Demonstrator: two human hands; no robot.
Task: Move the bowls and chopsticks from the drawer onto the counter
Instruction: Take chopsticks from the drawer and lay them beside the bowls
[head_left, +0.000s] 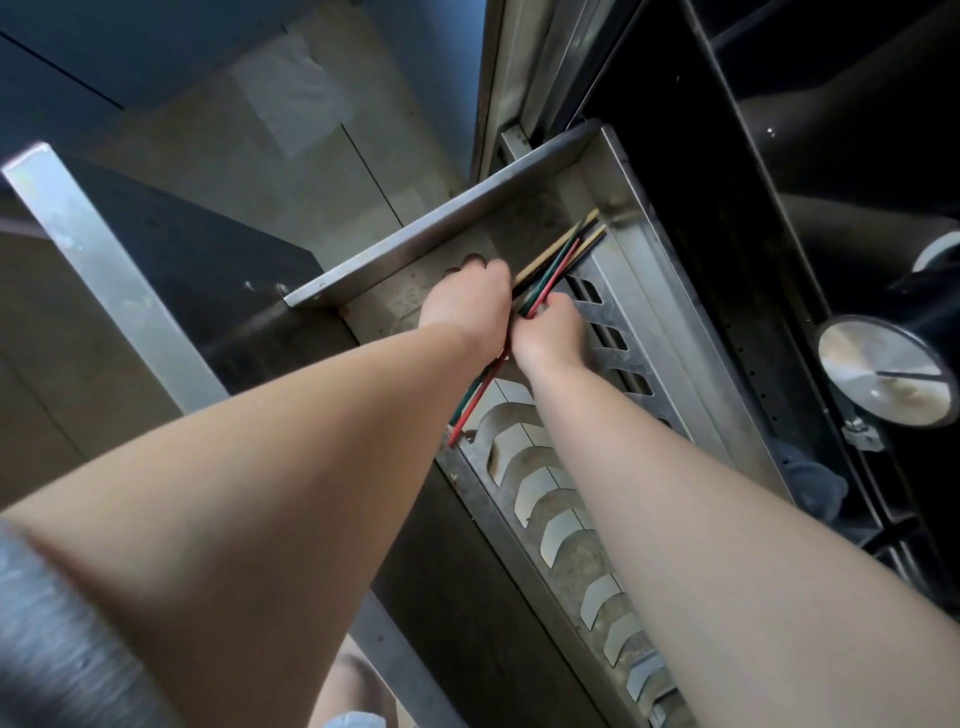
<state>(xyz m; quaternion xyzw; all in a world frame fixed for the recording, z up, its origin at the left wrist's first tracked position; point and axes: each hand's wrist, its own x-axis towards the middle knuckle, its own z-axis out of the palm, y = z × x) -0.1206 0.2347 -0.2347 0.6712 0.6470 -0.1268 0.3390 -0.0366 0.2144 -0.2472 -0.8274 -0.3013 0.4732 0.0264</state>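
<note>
Both my left hand (470, 299) and right hand (550, 332) grip the chopsticks (558, 260) bundle at the drawer (441, 223) far corner. No bowls visible, probably already out. Next: lift clear, carry to counter.

- The drawer (623, 171) stands pulled out with its top open; access from above is unobstructed.
- The raised end wall (415, 234) closes the far-left side, just beside the left hand (470, 301).
- Slotted rack fins (540, 493) line the drawer floor along the near side.
- The chopsticks (558, 260) and right hand (553, 332) fill the end compartment.
- A dark cabinet frame (779, 208) borders the right side.
</note>
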